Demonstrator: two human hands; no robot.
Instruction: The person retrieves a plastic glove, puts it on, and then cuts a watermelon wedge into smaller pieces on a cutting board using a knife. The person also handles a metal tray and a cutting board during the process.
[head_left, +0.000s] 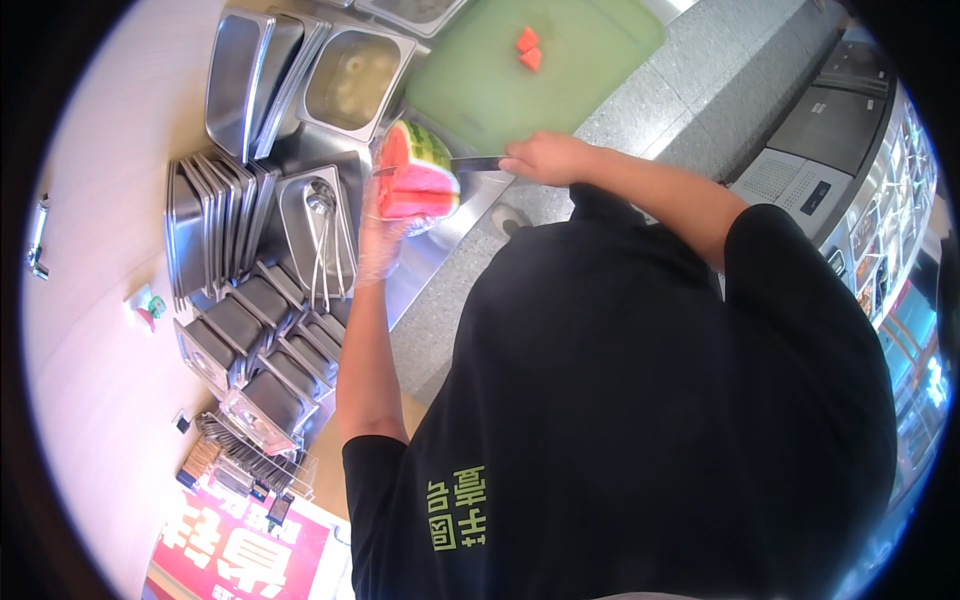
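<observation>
My left hand (381, 244), in a clear plastic glove, supports a cut piece of watermelon (420, 191) from below and the side, with clear film around its lower end. My right hand (547, 158) grips the handle of a knife (476, 163). The blade lies across the watermelon, its tip end showing against the red flesh near my left hand. The piece is held up beside the green cutting board (480, 97), on which two small chunks of watermelon (529, 58) lie.
A steel pan with pale pieces in liquid (352, 79) stands beside the board. Stacked steel pans (214, 225) line the wall, next to a tray holding ladles (321, 202). Smaller steel containers (262, 300) and a wire rack (255, 450) stand further along. Behind me is a steel-topped counter (825, 127).
</observation>
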